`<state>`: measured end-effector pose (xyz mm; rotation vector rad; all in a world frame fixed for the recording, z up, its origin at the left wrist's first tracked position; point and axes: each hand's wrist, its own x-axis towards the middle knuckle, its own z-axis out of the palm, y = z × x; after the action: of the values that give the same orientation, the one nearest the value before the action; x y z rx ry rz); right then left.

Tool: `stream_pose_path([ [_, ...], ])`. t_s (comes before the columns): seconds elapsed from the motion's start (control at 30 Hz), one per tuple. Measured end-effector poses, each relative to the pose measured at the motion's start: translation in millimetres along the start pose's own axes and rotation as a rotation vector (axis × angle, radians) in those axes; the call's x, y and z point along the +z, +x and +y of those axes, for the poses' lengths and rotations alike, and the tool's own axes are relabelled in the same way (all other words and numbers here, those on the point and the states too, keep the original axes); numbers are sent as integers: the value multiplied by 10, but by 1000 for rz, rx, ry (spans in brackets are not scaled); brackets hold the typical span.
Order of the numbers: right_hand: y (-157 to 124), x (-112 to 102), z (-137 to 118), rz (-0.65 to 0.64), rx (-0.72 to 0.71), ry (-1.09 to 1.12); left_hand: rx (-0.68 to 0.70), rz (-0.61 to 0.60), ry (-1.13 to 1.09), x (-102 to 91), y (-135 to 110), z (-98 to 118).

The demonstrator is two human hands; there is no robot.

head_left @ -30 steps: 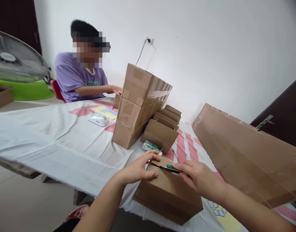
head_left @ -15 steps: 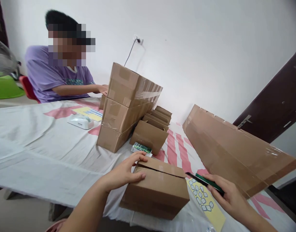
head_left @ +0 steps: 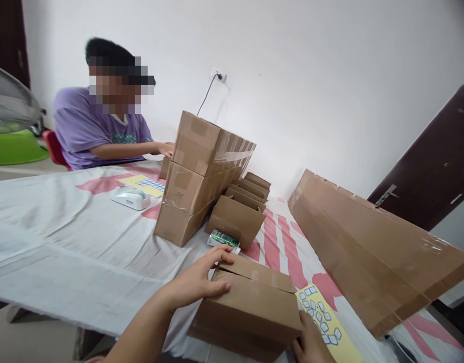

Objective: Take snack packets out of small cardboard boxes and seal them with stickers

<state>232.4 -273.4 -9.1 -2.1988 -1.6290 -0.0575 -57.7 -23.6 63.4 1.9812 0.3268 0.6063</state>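
A small brown cardboard box [head_left: 250, 307] with its top flaps slit apart lies at the near table edge. My left hand [head_left: 199, 280] rests on its left top corner, fingers curled over the flap. My right hand [head_left: 311, 345] shows only partly at the bottom edge, pressed against the box's right near corner; its fingers are hidden. A yellow sheet of small blue-edged stickers [head_left: 325, 322] lies just right of the box. A small green-printed packet [head_left: 224, 239] lies beyond the box.
A stack of taped boxes [head_left: 201, 176] and a row of open boxes [head_left: 241, 209] stand mid-table. A long flat carton [head_left: 371, 252] lies at right. A person in a purple shirt [head_left: 99, 128] sits far left, near a white device [head_left: 130, 198].
My right hand carried the green-handled knife away from the box top to the right, then dropped to the box's near right corner; the knife is no longer seen. The left hand stayed.
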Motion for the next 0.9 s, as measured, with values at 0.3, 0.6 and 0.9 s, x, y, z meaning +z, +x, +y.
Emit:
stream_pose_path([
  [0.3,818,-785,-997,41,-30,396,-13,23,21,15,21,37],
  [0.6,989,-552,-1530,-148,-11,295,-6,46,35,32,-10,74],
  [0.9,925,-497,-1449,-76,-106,372,-28,44,5,35,5,79],
])
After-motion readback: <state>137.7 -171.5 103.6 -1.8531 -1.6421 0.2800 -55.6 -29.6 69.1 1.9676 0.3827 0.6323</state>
